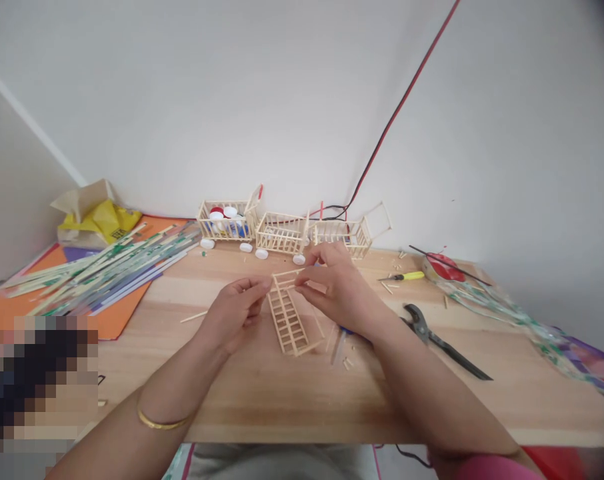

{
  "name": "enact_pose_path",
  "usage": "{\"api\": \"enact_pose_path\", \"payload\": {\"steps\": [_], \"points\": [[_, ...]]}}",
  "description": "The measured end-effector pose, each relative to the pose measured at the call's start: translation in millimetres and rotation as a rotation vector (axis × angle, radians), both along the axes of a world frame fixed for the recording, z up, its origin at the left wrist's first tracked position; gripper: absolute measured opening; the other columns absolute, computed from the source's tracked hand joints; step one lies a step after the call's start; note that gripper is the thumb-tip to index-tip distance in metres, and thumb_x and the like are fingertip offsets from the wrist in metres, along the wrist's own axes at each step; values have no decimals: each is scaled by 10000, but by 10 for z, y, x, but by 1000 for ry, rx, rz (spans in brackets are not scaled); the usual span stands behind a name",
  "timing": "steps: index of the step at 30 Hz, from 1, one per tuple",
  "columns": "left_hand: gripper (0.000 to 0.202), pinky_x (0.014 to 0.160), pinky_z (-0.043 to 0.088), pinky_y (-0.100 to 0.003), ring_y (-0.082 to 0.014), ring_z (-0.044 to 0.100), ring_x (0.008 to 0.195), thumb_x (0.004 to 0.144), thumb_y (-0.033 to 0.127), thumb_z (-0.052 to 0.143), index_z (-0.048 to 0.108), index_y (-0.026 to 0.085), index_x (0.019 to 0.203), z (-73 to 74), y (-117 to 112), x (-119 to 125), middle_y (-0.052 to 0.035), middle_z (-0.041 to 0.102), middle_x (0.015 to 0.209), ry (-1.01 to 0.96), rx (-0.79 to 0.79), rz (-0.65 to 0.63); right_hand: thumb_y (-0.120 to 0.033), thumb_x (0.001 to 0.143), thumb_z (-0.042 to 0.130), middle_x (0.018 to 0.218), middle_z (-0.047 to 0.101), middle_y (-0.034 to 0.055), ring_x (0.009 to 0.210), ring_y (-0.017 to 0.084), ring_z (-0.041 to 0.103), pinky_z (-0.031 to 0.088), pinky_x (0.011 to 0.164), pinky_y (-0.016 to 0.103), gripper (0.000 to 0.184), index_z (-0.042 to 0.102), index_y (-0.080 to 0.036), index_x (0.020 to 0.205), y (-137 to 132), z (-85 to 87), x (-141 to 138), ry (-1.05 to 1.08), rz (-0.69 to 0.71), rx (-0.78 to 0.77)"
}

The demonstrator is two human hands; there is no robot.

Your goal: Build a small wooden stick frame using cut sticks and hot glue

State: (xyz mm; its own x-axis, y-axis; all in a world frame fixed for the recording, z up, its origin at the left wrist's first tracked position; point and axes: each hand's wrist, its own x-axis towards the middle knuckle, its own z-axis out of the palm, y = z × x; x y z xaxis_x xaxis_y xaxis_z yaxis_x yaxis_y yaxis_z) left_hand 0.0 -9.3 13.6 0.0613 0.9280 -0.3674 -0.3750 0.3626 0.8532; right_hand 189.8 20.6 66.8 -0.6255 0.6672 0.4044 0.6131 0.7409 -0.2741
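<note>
A small frame of thin wooden sticks with ladder-like rungs [287, 313] stands tilted over the middle of the table. My left hand [237, 310] is closed, thumb and forefinger pinching the frame's upper left corner. At its upper right end, the fingertips of my right hand [337, 283] close around the corner; whether a small loose piece is also between them is hidden. Just behind are three little stick-built carts: one with white wheels and bottle caps inside [225, 223], a wheeled one [282, 233], and one with a long handle [362, 239], partly covered by my right hand.
Bundles of wrapped sticks [117, 267] lie on orange card [127, 310] at left, by a yellow bag [102, 223]. To the right are cutting pliers [432, 333], a yellow-handled screwdriver [412, 275], a red tape roll [445, 267] and plastic wrapping [507, 313]. Stick offcuts [347, 363] lie near the frame.
</note>
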Motion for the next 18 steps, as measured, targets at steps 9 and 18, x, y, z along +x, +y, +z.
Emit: {"api": "enact_pose_path", "payload": {"steps": [9, 18], "points": [[312, 404, 121, -182, -22, 204, 420, 628, 386, 734, 587, 126, 717, 45, -110, 43, 93, 314, 495, 100, -62, -193, -171, 823, 568, 903, 521, 65, 893, 188, 428, 344, 777, 321, 115, 657, -172, 750, 30, -68, -72, -27, 5, -28], [295, 396, 137, -176, -16, 219, 406, 646, 372, 730, 581, 123, 700, 21, -103, 78, 90, 344, 482, 57, -30, -143, -159, 818, 573, 880, 515, 63, 879, 190, 422, 340, 757, 317, 104, 649, -175, 749, 27, -84, -81, -20, 13, -37]]}}
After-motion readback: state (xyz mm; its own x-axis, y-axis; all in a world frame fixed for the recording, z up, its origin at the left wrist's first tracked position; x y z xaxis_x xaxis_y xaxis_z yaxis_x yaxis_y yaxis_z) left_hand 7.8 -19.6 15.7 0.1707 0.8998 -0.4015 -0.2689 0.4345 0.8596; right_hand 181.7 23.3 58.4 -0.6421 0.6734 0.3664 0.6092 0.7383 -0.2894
